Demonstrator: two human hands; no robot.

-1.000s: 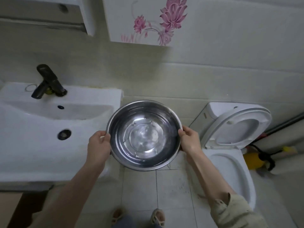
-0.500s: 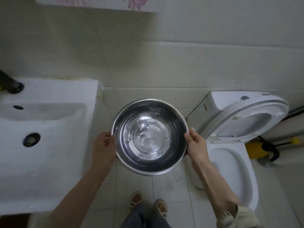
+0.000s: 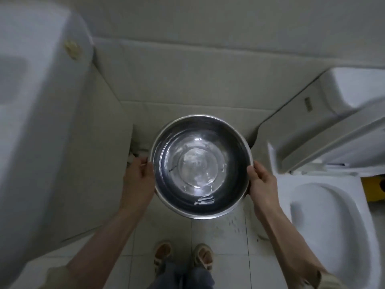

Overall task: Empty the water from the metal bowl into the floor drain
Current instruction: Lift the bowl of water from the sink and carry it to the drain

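Observation:
A round metal bowl (image 3: 201, 165) with clear water in it hangs level over the tiled floor, between the washbasin and the toilet. My left hand (image 3: 138, 178) grips its left rim and my right hand (image 3: 261, 180) grips its right rim. The water surface ripples and glints near the front wall of the bowl. No floor drain shows in this view; the bowl covers the floor right below it.
A white washbasin (image 3: 37, 122) fills the left side, blurred. A white toilet (image 3: 325, 209) with its lid raised stands at the right, a yellow object (image 3: 373, 188) behind it. Light floor tiles (image 3: 220, 243) and my two sandalled feet (image 3: 183, 255) lie below the bowl.
The view has tilted down steeply, so the faucet and wall decoration have left the frame. The bowl has come lower, toward the floor between basin and toilet, still held by both hands.

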